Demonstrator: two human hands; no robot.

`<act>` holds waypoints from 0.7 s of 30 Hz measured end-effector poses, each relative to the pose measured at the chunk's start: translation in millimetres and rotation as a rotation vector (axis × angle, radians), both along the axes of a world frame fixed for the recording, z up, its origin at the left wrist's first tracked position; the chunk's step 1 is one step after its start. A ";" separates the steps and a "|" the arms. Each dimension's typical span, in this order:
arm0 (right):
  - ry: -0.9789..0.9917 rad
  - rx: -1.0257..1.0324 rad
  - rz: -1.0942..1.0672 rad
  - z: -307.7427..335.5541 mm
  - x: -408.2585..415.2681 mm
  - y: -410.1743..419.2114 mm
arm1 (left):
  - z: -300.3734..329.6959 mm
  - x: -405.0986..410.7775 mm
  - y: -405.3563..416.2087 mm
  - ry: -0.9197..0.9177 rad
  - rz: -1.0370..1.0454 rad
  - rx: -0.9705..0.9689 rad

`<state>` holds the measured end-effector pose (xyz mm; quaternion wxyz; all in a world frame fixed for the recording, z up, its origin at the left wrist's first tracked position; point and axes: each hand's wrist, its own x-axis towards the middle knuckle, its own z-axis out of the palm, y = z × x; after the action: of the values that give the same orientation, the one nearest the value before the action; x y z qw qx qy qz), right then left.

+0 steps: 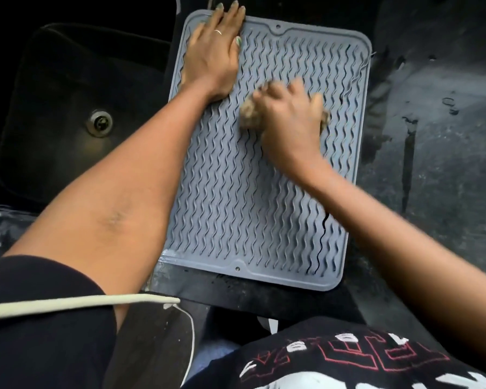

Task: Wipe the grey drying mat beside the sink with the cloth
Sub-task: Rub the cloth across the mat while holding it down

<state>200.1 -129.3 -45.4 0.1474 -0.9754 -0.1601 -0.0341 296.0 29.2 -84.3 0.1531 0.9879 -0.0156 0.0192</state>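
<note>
Now L hand [213,49] flat on mat [236,197], R hand [288,113] grip bunched round cloth [250,115].

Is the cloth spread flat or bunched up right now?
Bunched up. The cloth shows as a crumpled wad bulging from both sides of the right hand, which grips it against the grey drying mat.

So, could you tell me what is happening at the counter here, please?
A person is wiping the grey drying mat that lies beside the dark sink. The left hand lies flat on the mat's far left corner, fingers straight, apparently holding it down. The right hand grips a bunched brownish cloth and presses it on the mat's middle. That hand is blurred, which suggests a wiping stroke.
</note>
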 end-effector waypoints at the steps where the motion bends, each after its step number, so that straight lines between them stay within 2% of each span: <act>1: 0.015 -0.012 0.058 4.3 -20.9 -1.9 | 0.3 0.1 0.2 -0.001 0.000 -0.006; 4: 0.122 -0.068 0.223 16.5 -48.4 -5.1 | 1.0 -0.9 0.1 0.000 -0.001 -0.021; 6: 0.219 0.062 0.131 30.8 -21.8 -3.6 | 0.7 -0.7 -0.9 0.001 -0.004 -0.033; 8: 0.185 0.210 -0.032 34.0 22.8 -0.7 | 0.6 0.5 0.7 0.010 -0.013 -0.065; 10: 0.061 0.115 -0.070 26.0 66.7 6.9 | 0.4 2.6 2.6 0.001 -0.007 -0.084; 13: 0.066 -0.086 -0.059 3.4 93.3 24.9 | -0.6 2.1 1.8 -0.023 0.037 -0.059; 15: 0.000 -0.121 -0.042 -9.7 85.2 28.5 | -2.0 2.1 1.3 -0.027 0.056 -0.032; 17: -0.059 -0.071 0.000 -15.2 62.1 23.7 | -3.2 2.3 2.4 -0.034 0.066 -0.019; 21: -0.013 0.029 0.133 -6.8 -10.4 9.2 | -2.6 2.0 2.0 -0.039 0.073 -0.040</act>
<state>189.7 -120.1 -52.2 0.1622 -0.9602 -0.2249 -0.0330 298.0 31.2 -86.8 0.1718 0.9840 0.0179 0.0444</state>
